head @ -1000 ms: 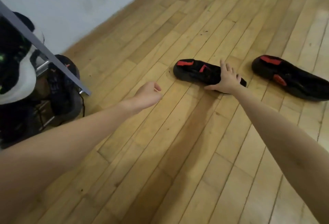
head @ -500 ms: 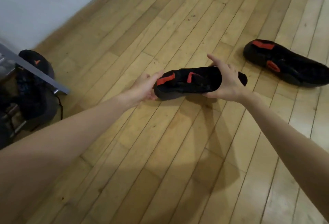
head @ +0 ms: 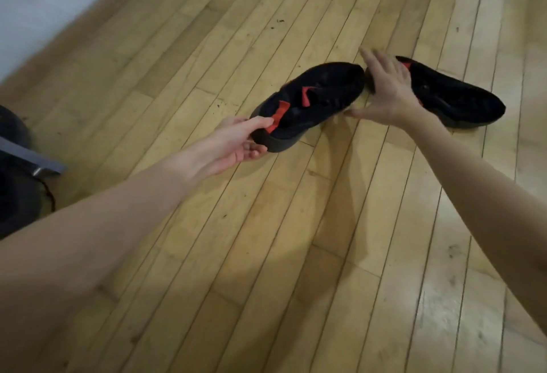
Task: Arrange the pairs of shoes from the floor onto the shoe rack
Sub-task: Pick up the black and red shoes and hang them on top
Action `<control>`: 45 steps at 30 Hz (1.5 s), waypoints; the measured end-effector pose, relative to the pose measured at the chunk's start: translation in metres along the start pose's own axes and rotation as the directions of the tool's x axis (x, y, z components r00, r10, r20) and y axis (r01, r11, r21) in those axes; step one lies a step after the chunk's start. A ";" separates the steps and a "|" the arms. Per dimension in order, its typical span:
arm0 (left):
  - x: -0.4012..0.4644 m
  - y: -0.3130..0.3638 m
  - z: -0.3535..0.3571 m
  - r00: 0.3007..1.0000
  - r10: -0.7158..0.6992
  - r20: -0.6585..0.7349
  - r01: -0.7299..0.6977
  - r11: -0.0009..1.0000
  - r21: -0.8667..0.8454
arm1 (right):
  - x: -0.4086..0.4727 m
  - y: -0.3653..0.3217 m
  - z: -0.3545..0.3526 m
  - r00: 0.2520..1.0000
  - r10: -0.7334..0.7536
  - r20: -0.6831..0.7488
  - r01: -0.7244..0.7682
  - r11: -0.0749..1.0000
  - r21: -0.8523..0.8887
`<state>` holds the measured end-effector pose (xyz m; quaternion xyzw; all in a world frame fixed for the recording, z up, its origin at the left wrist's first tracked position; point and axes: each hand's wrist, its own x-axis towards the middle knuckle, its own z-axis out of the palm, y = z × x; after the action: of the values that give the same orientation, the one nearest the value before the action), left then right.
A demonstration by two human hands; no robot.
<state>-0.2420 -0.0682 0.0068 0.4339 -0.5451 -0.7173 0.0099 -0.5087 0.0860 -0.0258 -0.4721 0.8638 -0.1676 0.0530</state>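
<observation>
My left hand grips the heel of a black shoe with red tabs, thumb on the heel's top edge and fingers under the sole. The shoe is raised a little off the wooden floor, toe pointing away. Its partner, a second black shoe with red marks, lies on the floor to the right. Over the heel end of that second shoe my right hand is spread with straight fingers; whether it touches the shoe I cannot tell. A grey bar of the shoe rack shows at the left edge.
Dark shoes sit on the rack at the far left, with a cord hanging beside them. A pale wall runs along the upper left. Wooden floorboards fill the view, with glare at the right.
My right hand let go of the first shoe and moved right, over the second shoe. My left hand now holds the first shoe alone by its heel. The camera view swung right.
</observation>
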 end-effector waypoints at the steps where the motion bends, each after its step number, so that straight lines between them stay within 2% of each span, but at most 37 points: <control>1: -0.001 -0.001 -0.003 1.000 -0.007 -0.016 0.007 1.000 -0.026 | 0.007 0.008 0.001 0.996 0.088 -0.008 -0.088 0.996 0.010; 5: -0.009 -0.008 -0.014 0.999 -0.044 -0.021 0.042 0.993 -0.110 | 0.032 0.034 0.012 0.932 0.359 0.045 -0.360 0.933 0.013; 7: -0.014 -0.011 -0.020 0.998 -0.064 -0.026 0.061 0.991 -0.120 | 0.040 0.038 0.017 0.913 0.404 0.057 -0.404 0.915 -0.020; 11: -0.023 -0.016 -0.029 0.996 -0.084 -0.029 0.080 0.989 -0.126 | 0.050 0.029 0.009 0.894 0.448 -0.012 -0.445 0.885 -0.139; 13: -0.028 -0.018 -0.030 0.996 -0.084 -0.036 0.078 0.987 -0.142 | 0.051 0.023 0.003 0.886 0.464 -0.001 -0.460 0.880 -0.120; 17: -0.046 -0.023 -0.027 0.994 -0.100 -0.051 0.087 0.975 -0.204 | 0.035 0.000 0.001 0.921 0.387 0.041 -0.375 0.911 -0.172; 20: -0.065 -0.030 -0.027 0.992 -0.122 -0.034 0.111 0.963 -0.245 | 0.009 -0.021 0.008 0.933 0.358 0.031 -0.351 0.926 -0.136; 26: -0.106 -0.047 -0.035 0.991 -0.129 0.021 0.130 0.962 -0.240 | -0.059 -0.059 0.031 0.959 0.283 -0.034 -0.283 0.936 -0.210; 33: -0.155 -0.069 -0.037 0.983 -0.172 0.063 0.182 0.957 -0.227 | -0.160 -0.114 0.047 0.974 0.160 -0.161 -0.164 0.987 -0.008; 34: -0.161 -0.072 -0.039 0.979 -0.190 0.078 0.203 0.953 -0.223 | -0.171 -0.119 0.050 0.965 0.192 -0.176 -0.192 0.981 0.018; 36: -0.174 -0.076 -0.043 0.968 -0.233 0.091 0.248 0.943 -0.223 | -0.182 -0.125 0.052 0.924 0.353 -0.151 -0.354 0.935 0.016; 39: -0.190 -0.079 -0.050 0.954 -0.290 0.074 0.298 0.938 -0.179 | -0.180 -0.123 0.050 0.825 0.562 0.050 -0.565 0.824 0.056; 41: -0.203 -0.076 -0.058 0.950 -0.306 0.057 0.311 0.938 -0.151 | -0.176 -0.123 0.049 0.801 0.584 0.130 -0.596 0.800 0.074; 45: -0.233 -0.067 -0.078 0.950 -0.310 0.041 0.313 0.940 -0.135 | -0.167 -0.148 0.043 0.759 0.637 0.135 -0.651 0.744 0.150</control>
<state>-0.0166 0.0123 0.0935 0.5061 -0.4181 -0.7502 -0.0785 -0.2882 0.1416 -0.0275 -0.1437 0.9512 -0.2018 0.1841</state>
